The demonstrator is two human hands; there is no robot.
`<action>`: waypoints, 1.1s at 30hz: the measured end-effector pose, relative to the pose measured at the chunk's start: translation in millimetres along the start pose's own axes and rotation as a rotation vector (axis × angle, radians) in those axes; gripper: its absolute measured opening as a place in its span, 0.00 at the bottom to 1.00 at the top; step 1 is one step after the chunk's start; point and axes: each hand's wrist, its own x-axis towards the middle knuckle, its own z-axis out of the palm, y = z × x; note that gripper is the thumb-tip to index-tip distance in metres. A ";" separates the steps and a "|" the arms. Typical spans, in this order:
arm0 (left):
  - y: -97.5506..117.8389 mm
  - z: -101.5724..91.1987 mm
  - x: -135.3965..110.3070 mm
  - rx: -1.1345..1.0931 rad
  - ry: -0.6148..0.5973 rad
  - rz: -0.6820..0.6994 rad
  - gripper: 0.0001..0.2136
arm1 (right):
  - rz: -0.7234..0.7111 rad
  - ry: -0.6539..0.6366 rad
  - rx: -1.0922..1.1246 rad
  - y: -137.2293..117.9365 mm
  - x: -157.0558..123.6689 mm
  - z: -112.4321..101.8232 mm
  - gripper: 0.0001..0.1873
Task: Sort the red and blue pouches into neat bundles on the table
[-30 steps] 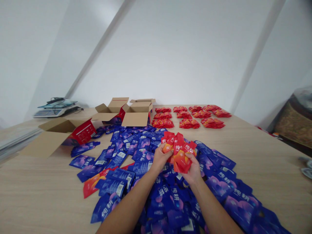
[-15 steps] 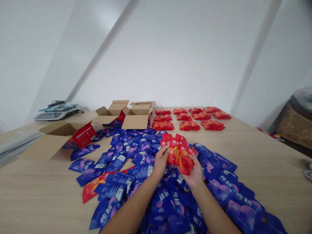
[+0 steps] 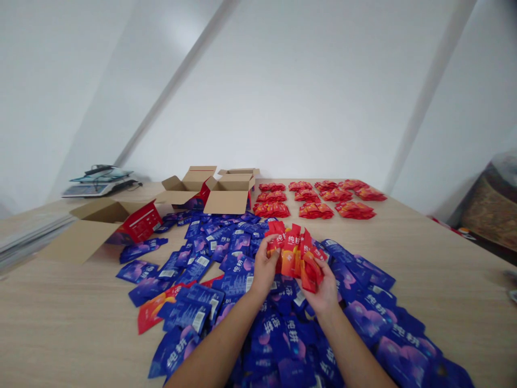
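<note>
My left hand (image 3: 263, 271) and my right hand (image 3: 325, 291) together hold a fanned bunch of red packets (image 3: 297, 253) above a wide heap of blue packets (image 3: 242, 253). Fingers of both hands are closed on the bunch, the left on its left side, the right on its lower right side. One red packet (image 3: 151, 313) lies half buried in the blue heap to the left of my arms. The heap spreads over the wooden table (image 3: 60, 318) from the boxes down to the lower right corner.
Sorted piles of red packets (image 3: 317, 198) lie in rows at the far side of the table. Open cardboard boxes (image 3: 210, 189) stand behind the heap, and another box (image 3: 95, 227) lies on its side at the left. A scale (image 3: 97, 182) sits at the far left.
The red bunch has been drawn closer together and held more upright between my hands. The view has shifted slightly; hands stay over the blue heap.
</note>
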 end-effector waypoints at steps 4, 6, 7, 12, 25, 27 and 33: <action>-3.3 -0.9 0.5 0.053 0.017 -0.007 0.12 | 0.000 -0.041 0.021 0.4 3.7 -3.8 0.08; -3.2 1.4 0.0 0.049 0.032 -0.041 0.12 | 0.009 -0.050 0.029 0.8 4.5 -5.0 0.08; -2.1 3.3 -0.7 0.032 0.029 -0.058 0.12 | 0.014 -0.053 0.027 1.1 4.5 -5.1 0.08; 6.1 12.2 -4.6 -0.056 -0.117 -0.106 0.18 | 0.018 -0.074 0.018 2.2 1.7 -1.7 0.08; 19.8 15.5 -4.3 0.004 -0.211 -0.126 0.27 | 0.031 -0.116 -0.129 10.3 0.6 2.9 0.07; 22.7 15.2 -5.9 0.111 -0.257 -0.090 0.34 | 0.050 -0.105 -0.173 13.2 0.9 2.2 0.07; 28.3 -2.2 3.5 0.502 -0.305 -0.022 0.31 | 0.097 -0.106 -0.244 11.8 5.0 -6.7 0.07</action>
